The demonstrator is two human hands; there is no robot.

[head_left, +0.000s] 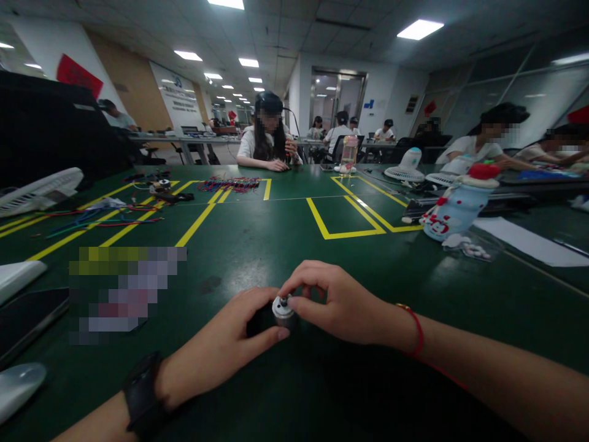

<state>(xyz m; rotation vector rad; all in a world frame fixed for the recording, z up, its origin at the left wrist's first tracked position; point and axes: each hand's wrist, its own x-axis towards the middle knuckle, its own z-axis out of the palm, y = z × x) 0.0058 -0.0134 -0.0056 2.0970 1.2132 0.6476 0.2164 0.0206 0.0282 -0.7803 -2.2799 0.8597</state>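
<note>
My left hand [221, 353], black watch [140, 393] on the wrist, is wrapped around a small silver-and-black cylindrical motor [281, 312] that stands on the dark green desk [294, 245], down at six o'clock, right in front of me. The thumb presses along the near side of the motor's silver end, and the other fingers curl around its dark body, closed on it. My right hand [338, 304], red string bracelet [416, 328] at the wrist, comes in from three o'clock; its fingers [299, 288] are bunched and pinched together over the top of the motor, at the little shaft poking up from the silver cap, touching it. So both hands meet on that one small part, left gripping the body, right nipping the top. Out at two o'clock stands a pale blue bottle with a red cap and red-and-white pattern [460, 205], with a clear bag of small white pieces [469, 247] just beside it. Yellow taped rectangles [345, 215] mark the desk at twelve to one o'clock. At eleven o'clock lies a bundle of red and blue wires [230, 183], and more loose coloured wires [105, 218] at ten o'clock. A white fan [37, 190] lies at nine to ten o'clock. Across the desk at twelve o'clock a person in a white shirt [267, 141] sits working.
</note>
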